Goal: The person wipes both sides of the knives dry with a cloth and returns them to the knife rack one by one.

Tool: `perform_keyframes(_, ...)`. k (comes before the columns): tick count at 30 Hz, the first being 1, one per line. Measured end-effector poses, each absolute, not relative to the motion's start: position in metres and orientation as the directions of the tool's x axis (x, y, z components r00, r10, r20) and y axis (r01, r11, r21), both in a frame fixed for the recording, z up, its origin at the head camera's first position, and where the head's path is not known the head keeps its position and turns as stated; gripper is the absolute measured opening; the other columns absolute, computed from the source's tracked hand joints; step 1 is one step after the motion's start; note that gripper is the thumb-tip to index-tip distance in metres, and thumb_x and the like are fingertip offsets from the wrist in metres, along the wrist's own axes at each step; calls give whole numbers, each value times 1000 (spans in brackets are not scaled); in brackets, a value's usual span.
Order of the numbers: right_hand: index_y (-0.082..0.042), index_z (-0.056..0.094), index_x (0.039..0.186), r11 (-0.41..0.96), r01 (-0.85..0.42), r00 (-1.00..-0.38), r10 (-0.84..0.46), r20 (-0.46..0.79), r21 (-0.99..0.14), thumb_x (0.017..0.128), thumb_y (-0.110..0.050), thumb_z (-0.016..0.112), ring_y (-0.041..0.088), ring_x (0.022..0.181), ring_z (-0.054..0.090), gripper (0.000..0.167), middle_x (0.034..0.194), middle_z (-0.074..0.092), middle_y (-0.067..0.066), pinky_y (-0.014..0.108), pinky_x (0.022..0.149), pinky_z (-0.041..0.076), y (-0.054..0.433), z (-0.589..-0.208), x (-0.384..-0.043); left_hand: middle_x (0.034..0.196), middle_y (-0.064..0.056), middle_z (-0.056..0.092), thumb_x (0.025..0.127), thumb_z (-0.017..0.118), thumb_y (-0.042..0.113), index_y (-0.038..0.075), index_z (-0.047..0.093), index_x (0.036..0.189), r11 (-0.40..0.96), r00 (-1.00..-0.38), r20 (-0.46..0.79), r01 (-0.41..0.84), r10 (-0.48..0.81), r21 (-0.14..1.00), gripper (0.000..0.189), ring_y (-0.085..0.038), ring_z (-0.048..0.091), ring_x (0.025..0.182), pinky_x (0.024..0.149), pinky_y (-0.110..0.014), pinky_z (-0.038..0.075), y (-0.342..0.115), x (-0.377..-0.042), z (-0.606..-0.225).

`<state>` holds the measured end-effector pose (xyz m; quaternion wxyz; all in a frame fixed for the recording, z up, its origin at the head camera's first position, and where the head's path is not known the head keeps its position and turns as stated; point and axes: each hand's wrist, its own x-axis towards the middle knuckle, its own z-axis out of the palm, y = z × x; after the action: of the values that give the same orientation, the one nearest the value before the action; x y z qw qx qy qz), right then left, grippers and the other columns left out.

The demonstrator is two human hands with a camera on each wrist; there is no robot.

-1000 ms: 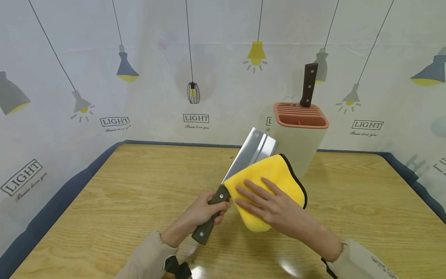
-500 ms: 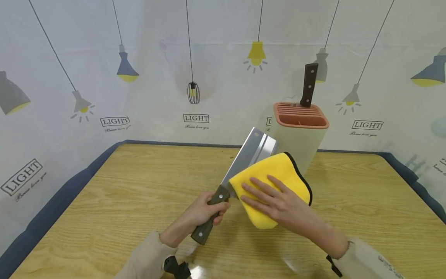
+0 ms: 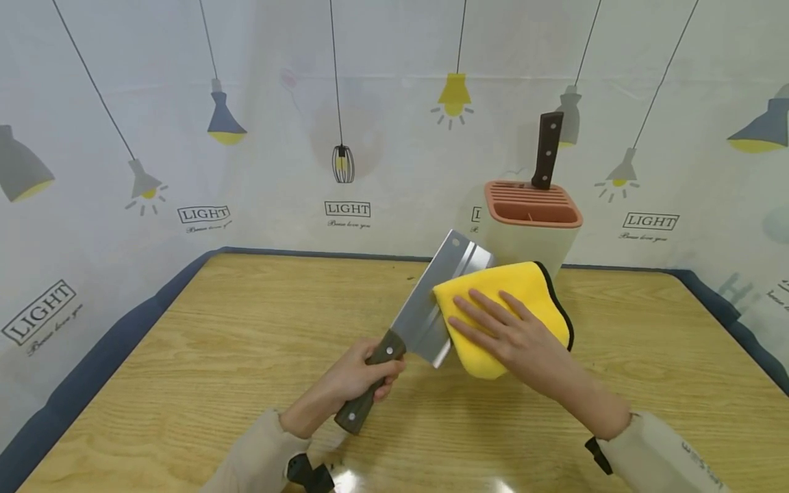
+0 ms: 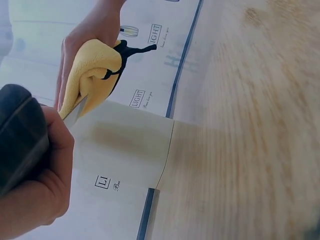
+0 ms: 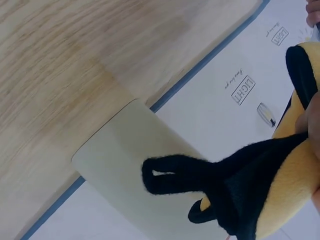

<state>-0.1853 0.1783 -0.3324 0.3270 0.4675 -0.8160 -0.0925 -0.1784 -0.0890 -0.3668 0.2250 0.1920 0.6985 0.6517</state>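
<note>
In the head view my left hand (image 3: 364,376) grips the dark handle of a cleaver (image 3: 428,305), its blade tilted up to the right. My right hand (image 3: 514,339) holds a folded yellow cloth (image 3: 524,277) with black edging against the blade's right side, fingers spread over the top. From the left wrist, the cloth (image 4: 95,60) shows wrapped over the blade's edge (image 4: 75,112). The right wrist view catches the thumb (image 5: 304,120) tucked into the cloth's fold, its black trim and loop (image 5: 175,175) hanging loose. Cloth and hand hide part of the blade.
A cream knife block (image 3: 524,246) with an orange slotted top (image 3: 533,212) stands behind the cloth, one dark-handled knife (image 3: 547,150) upright in it. The wooden table (image 3: 246,329) ends at a backdrop (image 3: 394,137) printed with lamps.
My right hand has slid the cloth up and to the right along the blade, uncovering the part near the handle. The left hand and cleaver have barely shifted.
</note>
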Motion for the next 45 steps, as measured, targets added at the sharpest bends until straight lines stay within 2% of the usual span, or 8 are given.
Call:
perform_keyframes(9,-9,44,129,649,-646,-450,-749,486,402,56,15,73,32,123,37,83,135,39,14,50,94,35,191,-330,-195,58,0,44,89,51,7,-8,49,90,74,-809,-60,-21,585,997,15,-6,42,43,43,-20,38,-91,-178,-370)
perform_keyframes(15,-7,44,129,712,-611,-505,-687,522,346,52,18,74,33,122,37,86,135,39,16,52,91,36,200,-329,-200,59,0,44,89,51,8,-7,49,91,68,-800,-56,-19,598,998,15,-6,42,44,43,-19,38,-92,-178,-371)
perform_keyframes(20,-7,44,129,742,-596,-529,-650,545,307,53,21,70,34,121,38,85,135,39,17,54,89,37,205,-328,-202,60,0,44,89,50,7,-4,49,90,65,-795,-60,-26,604,998,11,-6,42,44,43,-19,38,-92,-178,-371)
perform_keyframes(28,-7,48,127,745,-571,-522,-655,546,346,56,21,68,34,121,39,79,133,42,15,55,91,35,204,-328,-198,60,0,44,88,51,6,-2,48,89,66,-798,-52,-15,600,998,9,-6,43,44,43,-19,38,-91,-177,-370)
perform_keyframes(36,-7,51,124,711,-590,-479,-690,543,383,57,21,66,33,120,40,74,131,44,15,54,91,36,196,-333,-193,60,0,45,87,53,7,-3,46,87,64,-819,-44,-10,572,998,12,-5,42,43,43,-18,37,-89,-176,-368)
perform_keyframes(45,-8,53,122,661,-604,-447,-743,498,445,57,14,72,31,119,43,71,129,46,14,50,88,40,181,-337,-181,60,0,45,87,53,6,-3,47,87,67,-840,-64,-33,538,997,11,-5,41,43,43,-19,36,-87,-176,-367)
